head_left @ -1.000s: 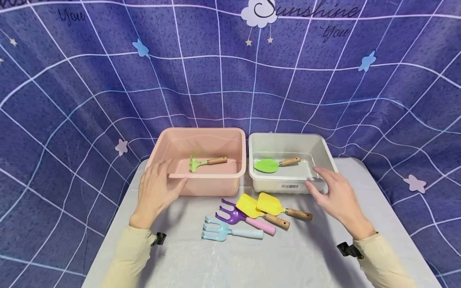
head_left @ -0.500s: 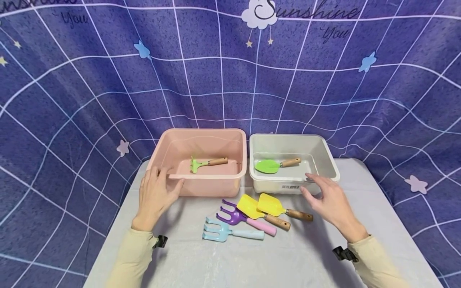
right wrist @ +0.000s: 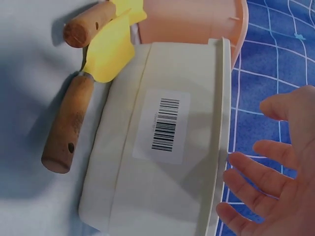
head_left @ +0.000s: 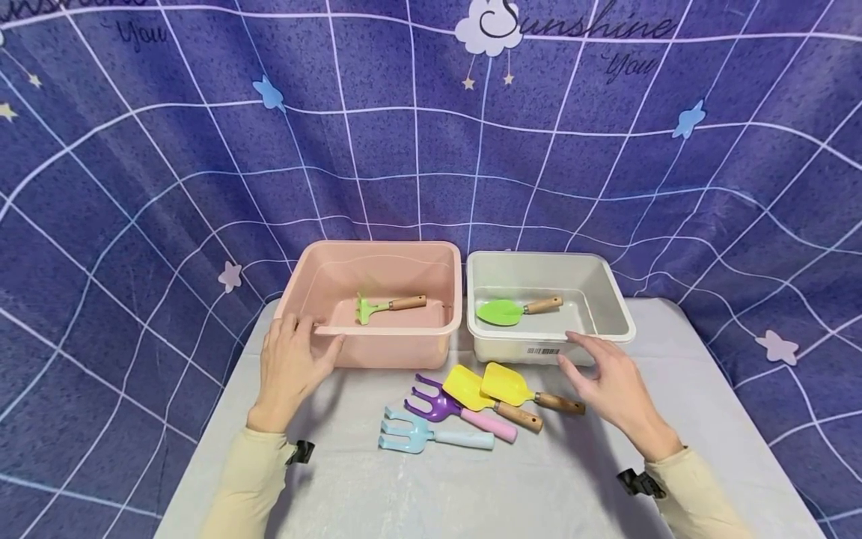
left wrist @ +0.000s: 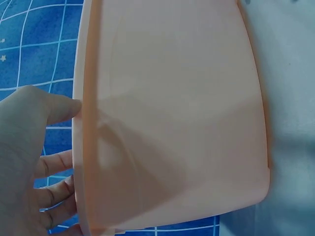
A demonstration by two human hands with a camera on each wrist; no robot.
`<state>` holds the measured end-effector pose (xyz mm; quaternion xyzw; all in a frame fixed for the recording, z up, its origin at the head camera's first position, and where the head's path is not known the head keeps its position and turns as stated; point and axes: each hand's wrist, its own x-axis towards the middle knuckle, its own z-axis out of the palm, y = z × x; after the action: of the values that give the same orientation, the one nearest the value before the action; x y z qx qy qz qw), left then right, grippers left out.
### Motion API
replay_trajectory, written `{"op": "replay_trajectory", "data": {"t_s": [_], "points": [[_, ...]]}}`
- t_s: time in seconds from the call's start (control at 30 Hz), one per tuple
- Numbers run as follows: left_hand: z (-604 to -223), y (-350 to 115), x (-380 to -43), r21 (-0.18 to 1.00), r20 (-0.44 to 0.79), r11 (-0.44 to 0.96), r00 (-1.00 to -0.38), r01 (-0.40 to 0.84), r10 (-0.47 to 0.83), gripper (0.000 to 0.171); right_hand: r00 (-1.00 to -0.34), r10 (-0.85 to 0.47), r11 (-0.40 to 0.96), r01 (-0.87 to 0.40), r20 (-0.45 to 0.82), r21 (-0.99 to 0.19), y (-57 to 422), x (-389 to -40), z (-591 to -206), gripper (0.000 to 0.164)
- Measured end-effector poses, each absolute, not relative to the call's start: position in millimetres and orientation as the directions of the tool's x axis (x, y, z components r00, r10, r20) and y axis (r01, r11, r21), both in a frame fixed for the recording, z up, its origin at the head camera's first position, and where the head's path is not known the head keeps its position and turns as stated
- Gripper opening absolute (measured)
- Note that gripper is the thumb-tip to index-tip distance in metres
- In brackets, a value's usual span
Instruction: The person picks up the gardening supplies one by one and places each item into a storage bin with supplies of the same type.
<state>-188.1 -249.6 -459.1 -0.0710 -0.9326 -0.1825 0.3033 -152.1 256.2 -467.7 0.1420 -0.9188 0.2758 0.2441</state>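
My left hand [head_left: 289, 370] rests at the front left corner of the pink bin [head_left: 377, 348], its thumb and fingertips right at the rim. Inside that bin lies a small green rake [head_left: 387, 305] with a wooden handle. My right hand [head_left: 609, 382] hovers by the front rim of the white bin [head_left: 498, 348], fingers spread and relaxed, holding nothing. A green trowel [head_left: 518, 308] with a wooden handle lies in the white bin. In front of the bins are two yellow shovels [head_left: 505, 383] [head_left: 468, 385], a purple fork [head_left: 441, 406] with a pink handle and a light blue fork [head_left: 411, 433].
Both bins stand side by side at the back of a table with a pale cloth [head_left: 404, 501]. A blue curtain [head_left: 431, 172] with white grid lines rises behind and at the sides. A barcode label [right wrist: 163, 125] faces front on the white bin.
My right hand has moved left along the front rim of the white bin. The left hand has stayed nearly in place, and the tools and bins have not moved.
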Motion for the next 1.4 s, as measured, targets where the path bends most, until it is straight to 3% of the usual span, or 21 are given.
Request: {"op": "replay_trajectory", "data": {"t_s": [0.8,1.4], "points": [[-466.0,-247.3,-188.9,0.318,0.64,0.912,-0.768,0.26,-0.004,0.049,-0.819,-0.162,0.763,-0.458,0.551,-0.456,242.2,-146.1,-487.3,0.043],[-478.3,-245.8,-189.8,0.338,0.704,0.896,-0.709,0.289,-0.037,0.046,-0.848,-0.186,0.746,-0.45,0.496,-0.49,220.2,-134.8,-511.5,0.035]]}}
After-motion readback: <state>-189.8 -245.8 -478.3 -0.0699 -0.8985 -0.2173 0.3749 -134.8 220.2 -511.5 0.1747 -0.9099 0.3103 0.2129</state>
